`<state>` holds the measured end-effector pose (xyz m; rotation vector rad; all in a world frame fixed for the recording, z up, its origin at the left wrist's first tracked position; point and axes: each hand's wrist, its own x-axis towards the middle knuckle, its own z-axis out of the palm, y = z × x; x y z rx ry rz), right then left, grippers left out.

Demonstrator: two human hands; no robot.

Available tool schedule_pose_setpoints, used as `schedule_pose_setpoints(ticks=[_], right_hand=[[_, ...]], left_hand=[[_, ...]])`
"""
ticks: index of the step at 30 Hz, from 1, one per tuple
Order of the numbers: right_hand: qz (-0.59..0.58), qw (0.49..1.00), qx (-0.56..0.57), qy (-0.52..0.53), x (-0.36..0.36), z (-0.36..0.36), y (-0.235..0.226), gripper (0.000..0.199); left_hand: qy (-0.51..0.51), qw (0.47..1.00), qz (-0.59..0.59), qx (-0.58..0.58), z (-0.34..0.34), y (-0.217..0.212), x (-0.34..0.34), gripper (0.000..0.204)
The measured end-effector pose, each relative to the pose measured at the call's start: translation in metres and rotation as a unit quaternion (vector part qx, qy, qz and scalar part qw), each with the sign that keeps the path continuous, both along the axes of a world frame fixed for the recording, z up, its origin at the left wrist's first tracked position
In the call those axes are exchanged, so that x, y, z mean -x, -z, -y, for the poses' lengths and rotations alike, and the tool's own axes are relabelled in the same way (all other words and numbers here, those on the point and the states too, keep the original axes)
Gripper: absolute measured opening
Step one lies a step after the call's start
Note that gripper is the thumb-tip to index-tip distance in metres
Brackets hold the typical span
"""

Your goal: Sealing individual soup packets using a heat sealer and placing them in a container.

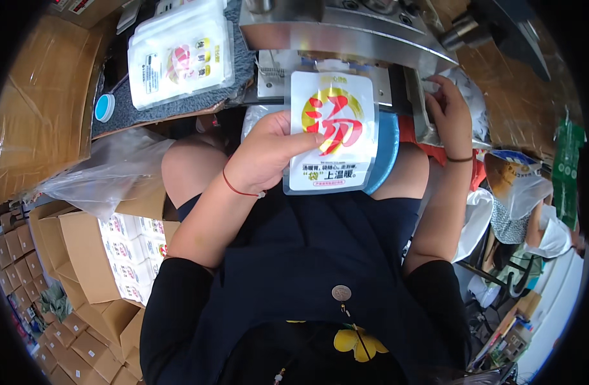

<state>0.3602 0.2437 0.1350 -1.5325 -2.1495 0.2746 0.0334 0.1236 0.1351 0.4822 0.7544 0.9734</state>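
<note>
My left hand is closed on the edge of a white printed pouch, thumb lying over its front. The pouch is flat, with clear margins, a yellow ring and a large red character. Its upper end is at the front of a metal machine; whether it touches the plate there I cannot tell. At the machine's right side, my right hand has its fingers apart by an upright metal edge. Nothing shows in that hand. A blue round tub is partly hidden behind the pouch, between my knees.
A stack of similar pouches lies on a grey mat at the left, near a small blue-topped jar. Below, an open carton holds packed pouches. Several brown boxes are at lower left. Plastic bags hang beside my left leg.
</note>
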Motion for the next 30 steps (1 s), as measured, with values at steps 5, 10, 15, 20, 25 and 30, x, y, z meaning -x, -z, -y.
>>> schedule_pose_setpoints(ticks=[5,10,15,20,25,30], right_hand=[[-0.004,1.000,-0.026,-0.001,0.005,0.001,0.002,0.031],[-0.003,0.998,-0.054,0.016,-0.004,-0.003,0.001,0.027],[0.025,0.991,-0.121,0.043,-0.004,-0.007,0.004,0.028],[0.025,0.977,-0.198,0.069,0.007,0.000,0.016,0.026],[-0.011,0.984,-0.155,0.082,-0.011,0.015,0.027,0.026],[0.020,0.984,-0.176,0.024,-0.017,0.006,0.029,0.027]], left_hand=[[-0.001,1.000,0.004,0.005,0.001,0.003,0.001,0.027],[-0.309,0.751,-0.467,-0.350,-0.031,0.022,0.050,0.075],[-0.070,0.370,-0.846,-0.378,-0.028,0.004,0.127,0.056],[-0.176,0.506,-0.759,-0.372,0.034,0.009,0.128,0.030],[-0.337,0.502,-0.726,-0.326,0.103,0.034,0.129,0.042],[-0.219,0.580,-0.757,-0.207,0.181,0.115,0.131,0.038]])
